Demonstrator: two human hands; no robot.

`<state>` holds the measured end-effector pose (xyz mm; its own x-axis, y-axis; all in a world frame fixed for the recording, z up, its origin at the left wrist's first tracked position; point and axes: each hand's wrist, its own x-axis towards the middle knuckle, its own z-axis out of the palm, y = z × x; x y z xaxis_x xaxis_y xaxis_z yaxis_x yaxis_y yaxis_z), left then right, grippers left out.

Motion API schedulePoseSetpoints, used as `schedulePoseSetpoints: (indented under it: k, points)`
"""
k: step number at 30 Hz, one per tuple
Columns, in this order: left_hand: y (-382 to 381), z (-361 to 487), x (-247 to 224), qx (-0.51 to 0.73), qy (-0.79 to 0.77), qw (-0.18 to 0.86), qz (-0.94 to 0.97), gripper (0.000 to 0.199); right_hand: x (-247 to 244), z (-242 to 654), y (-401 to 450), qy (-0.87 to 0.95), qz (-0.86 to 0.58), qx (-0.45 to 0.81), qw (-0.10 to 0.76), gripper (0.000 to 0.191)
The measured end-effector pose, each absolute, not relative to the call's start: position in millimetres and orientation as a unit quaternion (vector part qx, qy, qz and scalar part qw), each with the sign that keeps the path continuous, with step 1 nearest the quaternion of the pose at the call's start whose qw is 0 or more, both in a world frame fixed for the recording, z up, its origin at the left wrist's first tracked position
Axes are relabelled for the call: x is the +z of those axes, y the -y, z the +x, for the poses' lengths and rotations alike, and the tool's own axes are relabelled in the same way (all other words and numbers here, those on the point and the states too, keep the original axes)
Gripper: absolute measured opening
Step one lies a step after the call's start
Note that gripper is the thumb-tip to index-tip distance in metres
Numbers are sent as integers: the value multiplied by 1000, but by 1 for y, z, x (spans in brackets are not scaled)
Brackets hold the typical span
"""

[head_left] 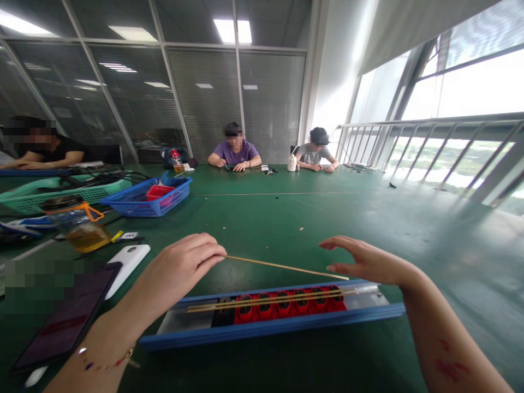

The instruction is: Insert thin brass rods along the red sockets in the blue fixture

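A stick (286, 266) (thin) juts rightward from the left grip (190, 259).

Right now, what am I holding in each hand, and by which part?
Your left hand holds a thin stick by one end; your open right hand holds nothing.

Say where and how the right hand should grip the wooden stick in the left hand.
Probably pinch the thin wooden stick near its free end, the right hand coming from the right: the left hand covers the other end.
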<state>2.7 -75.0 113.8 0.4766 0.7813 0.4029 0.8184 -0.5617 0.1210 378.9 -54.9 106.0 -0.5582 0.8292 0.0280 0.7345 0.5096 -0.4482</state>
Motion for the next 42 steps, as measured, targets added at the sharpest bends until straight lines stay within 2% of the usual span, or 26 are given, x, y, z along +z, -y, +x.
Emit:
schedulePoseSetpoints:
  k: [4,6,11,15,27,34,42]
  points:
    - [69,2,113,-256,494,77,-827,28,115,374,60,853,-463,113,212,44]
    - [63,2,109,-253,510,65,-819,30,118,370,63,853,-462,99,220,37]
    - [39,2,89,-194,529,8,-826,30,119,356,72,885,-417,183,98,23]
    - [24,1,70,-154,536,-31,-830,28,109,345,74,899,-398,182,36,23]
    - [15,-1,31,-72,543,-76,-833,15,97,336,74,911,-399,108,4,29]
    - [12,-2,21,-46,546,-91,-832,15,93,329,80,911,-408,67,-11,23]
    - [7,-7,6,-56,538,-65,-839,14,112,346,82,888,-460,2,33,17]
